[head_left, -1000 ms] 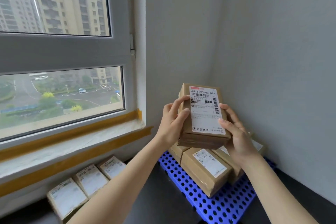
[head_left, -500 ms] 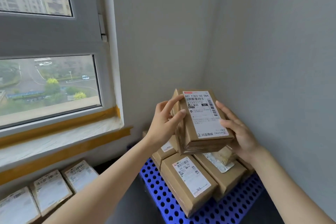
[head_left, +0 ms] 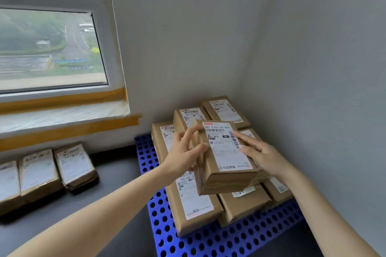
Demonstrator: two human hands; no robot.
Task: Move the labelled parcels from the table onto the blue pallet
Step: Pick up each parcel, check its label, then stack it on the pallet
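Observation:
A brown labelled parcel [head_left: 224, 158] is held between both hands just above the stack of parcels [head_left: 194, 200] on the blue pallet [head_left: 229, 238]. My left hand [head_left: 183, 153] grips its left edge, thumb on the label side and fingers along the top corner. My right hand [head_left: 261, 154] holds its right side with fingers stretched along the edge. Whether the parcel rests on the stack or hovers over it is unclear. Several parcels lie on the pallet in the room's corner.
Three labelled parcels [head_left: 73, 165] stand in a row on the dark table [head_left: 108, 190] at the left, under the taped window sill [head_left: 62, 110]. Grey walls [head_left: 313, 89] close in the pallet at the back and right.
Both hands have lowered the parcel from chest height down onto the pallet's stack, and my view has tilted downward and to the right.

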